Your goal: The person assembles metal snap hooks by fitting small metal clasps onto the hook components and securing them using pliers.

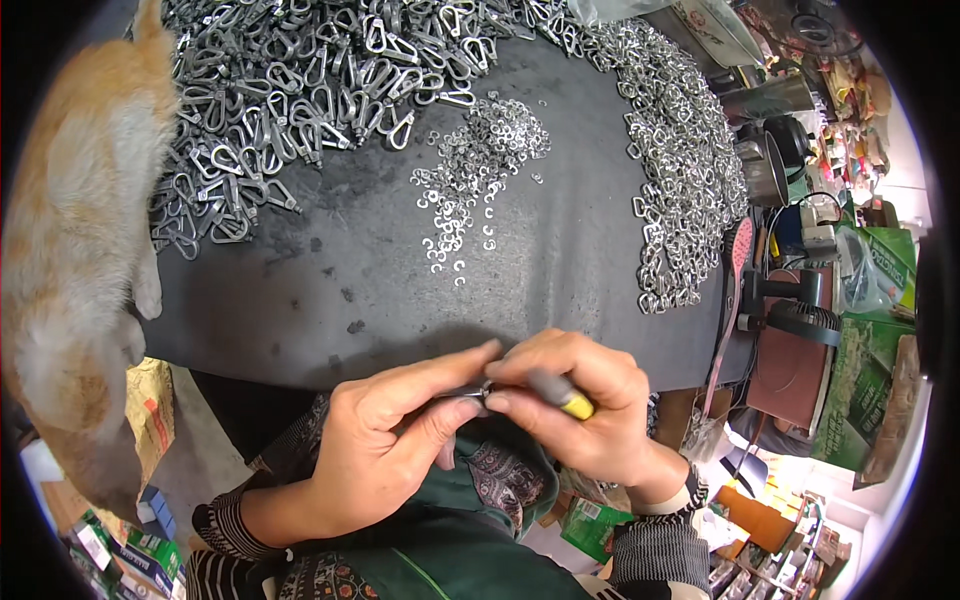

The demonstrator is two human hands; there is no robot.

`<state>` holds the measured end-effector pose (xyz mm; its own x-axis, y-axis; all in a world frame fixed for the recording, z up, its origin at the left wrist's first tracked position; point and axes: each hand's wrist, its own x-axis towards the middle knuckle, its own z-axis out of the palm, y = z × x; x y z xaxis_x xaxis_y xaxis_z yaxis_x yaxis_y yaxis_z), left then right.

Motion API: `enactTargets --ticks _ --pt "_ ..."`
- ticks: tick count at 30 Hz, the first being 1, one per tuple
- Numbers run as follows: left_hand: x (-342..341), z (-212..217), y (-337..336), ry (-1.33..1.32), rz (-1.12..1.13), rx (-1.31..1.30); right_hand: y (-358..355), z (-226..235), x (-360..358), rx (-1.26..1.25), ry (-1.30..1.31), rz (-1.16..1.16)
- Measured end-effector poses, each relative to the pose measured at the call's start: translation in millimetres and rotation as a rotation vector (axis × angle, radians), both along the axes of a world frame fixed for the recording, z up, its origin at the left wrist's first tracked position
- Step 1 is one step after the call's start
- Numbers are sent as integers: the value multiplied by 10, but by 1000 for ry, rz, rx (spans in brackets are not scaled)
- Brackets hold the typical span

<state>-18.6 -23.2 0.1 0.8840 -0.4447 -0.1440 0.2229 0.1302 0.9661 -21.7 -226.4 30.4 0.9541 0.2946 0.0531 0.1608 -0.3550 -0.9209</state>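
Note:
Close together at the table's near edge, both my hands meet over my lap. My left hand is closed, thumb and fingers pinching a small dark metal piece that they mostly cover; it may be one of the hooks. Closed around a tool with a black and yellow handle is my right hand; its fingertips touch the metal piece, and the tool's working end is hidden. Beyond them lies a small heap of C-shaped metal rings, with a large pile of metal snap hooks farther back at the left.
A heap of metal links covers the right side of the dark table. An orange and white cat lies along the left edge. At right are a pink fly swatter, a small fan and green boxes.

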Motion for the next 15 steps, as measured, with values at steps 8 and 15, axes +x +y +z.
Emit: enactTargets --ticks 8,15 --pt "-71 0 212 384 -179 -61 -481 209 596 -1032 -349 102" --pt "-123 41 307 377 -277 -73 -481 185 812 -1092 -459 208"
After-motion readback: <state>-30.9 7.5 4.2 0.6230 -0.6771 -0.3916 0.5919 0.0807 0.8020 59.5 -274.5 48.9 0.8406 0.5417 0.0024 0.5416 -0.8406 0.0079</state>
